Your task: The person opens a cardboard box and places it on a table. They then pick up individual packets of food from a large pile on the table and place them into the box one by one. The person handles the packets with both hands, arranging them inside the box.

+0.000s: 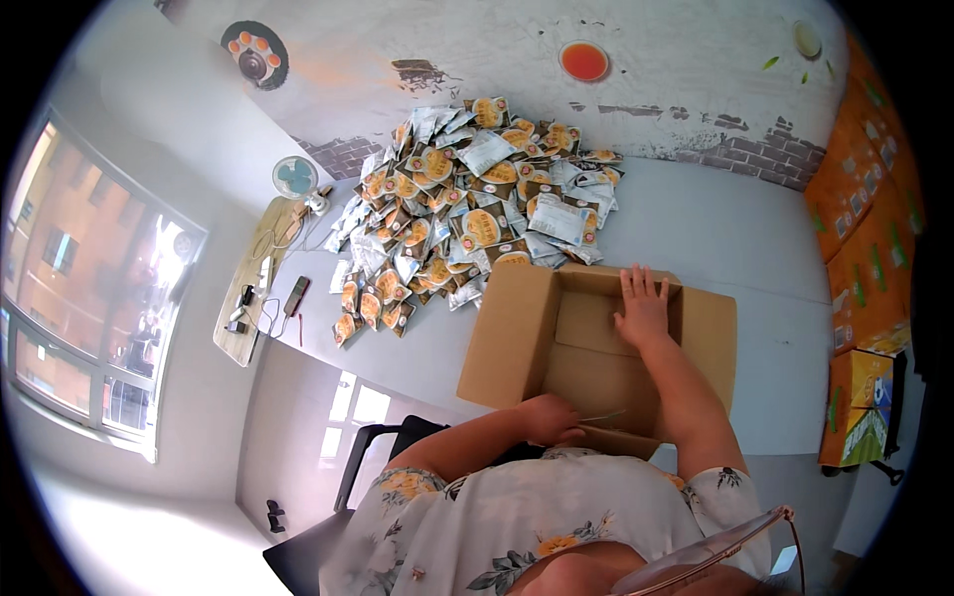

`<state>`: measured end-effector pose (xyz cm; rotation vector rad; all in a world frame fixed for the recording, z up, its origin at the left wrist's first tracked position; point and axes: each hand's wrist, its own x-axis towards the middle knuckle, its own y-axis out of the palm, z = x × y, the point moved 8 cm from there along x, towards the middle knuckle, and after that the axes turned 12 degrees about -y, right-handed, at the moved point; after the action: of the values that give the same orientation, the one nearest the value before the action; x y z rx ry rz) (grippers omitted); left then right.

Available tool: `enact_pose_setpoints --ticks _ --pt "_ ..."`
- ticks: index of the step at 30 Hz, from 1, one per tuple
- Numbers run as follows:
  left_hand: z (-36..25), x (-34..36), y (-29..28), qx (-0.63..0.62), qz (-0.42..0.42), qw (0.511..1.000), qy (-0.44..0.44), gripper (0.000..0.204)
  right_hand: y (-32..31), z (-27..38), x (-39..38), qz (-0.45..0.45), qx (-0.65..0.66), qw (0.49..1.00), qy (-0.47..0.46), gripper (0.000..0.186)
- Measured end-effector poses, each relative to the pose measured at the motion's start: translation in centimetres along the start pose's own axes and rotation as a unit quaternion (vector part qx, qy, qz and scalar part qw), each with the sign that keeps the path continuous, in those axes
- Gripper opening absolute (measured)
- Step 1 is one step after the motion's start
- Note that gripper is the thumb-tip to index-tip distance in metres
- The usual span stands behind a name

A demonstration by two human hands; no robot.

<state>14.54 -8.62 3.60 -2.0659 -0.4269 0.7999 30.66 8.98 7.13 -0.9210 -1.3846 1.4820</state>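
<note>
Two bare hands, one carton. Right hand (644, 310): fingers spread, laid at the box's far side, tips near the rim. Left hand (550, 419): fingers curled at the near left corner; whether they pinch anything, we cannot tell.

One cardboard box (604, 353): plain brown, open-topped, side flaps folded outward, inner floor showing. We list it at the table's near edge, directly before the wearer, between the two hands: the left at its near edge, the right reaching across its opening.

One grey table (715, 214), beneath the box. One large heap of packets (482, 226), brown, orange and silvery, beyond the box to the left. One dark handheld device (296, 295), left of the heap. One fan (295, 177), pale green, further left. Several orange cartons (867, 273), stacked at far right.
</note>
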Motion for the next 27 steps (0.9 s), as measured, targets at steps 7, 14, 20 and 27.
enact_pose_setpoints --ticks 7,14,20,27 --pt "-0.6 1.0 -1.8 -0.061 0.154 0.986 0.012 0.045 0.5 0.2 0.3 -0.046 -0.01 0.998 0.052 0.082" --pt "4.4 -3.5 -10.9 -0.033 -0.086 0.981 0.172 0.048 1.2 -0.8 0.1 -0.118 -0.003 0.992 0.044 0.082" --pt "14.3 -9.1 -10.2 0.018 -0.127 0.984 0.127 0.062 1.1 1.5 0.6 -0.081 -0.077 0.98 0.163 0.077" --pt "16.2 -10.3 -8.6 0.016 -0.136 0.981 0.139 0.066 0.7 6.9 1.3 -0.184 0.07 0.949 0.247 0.07"
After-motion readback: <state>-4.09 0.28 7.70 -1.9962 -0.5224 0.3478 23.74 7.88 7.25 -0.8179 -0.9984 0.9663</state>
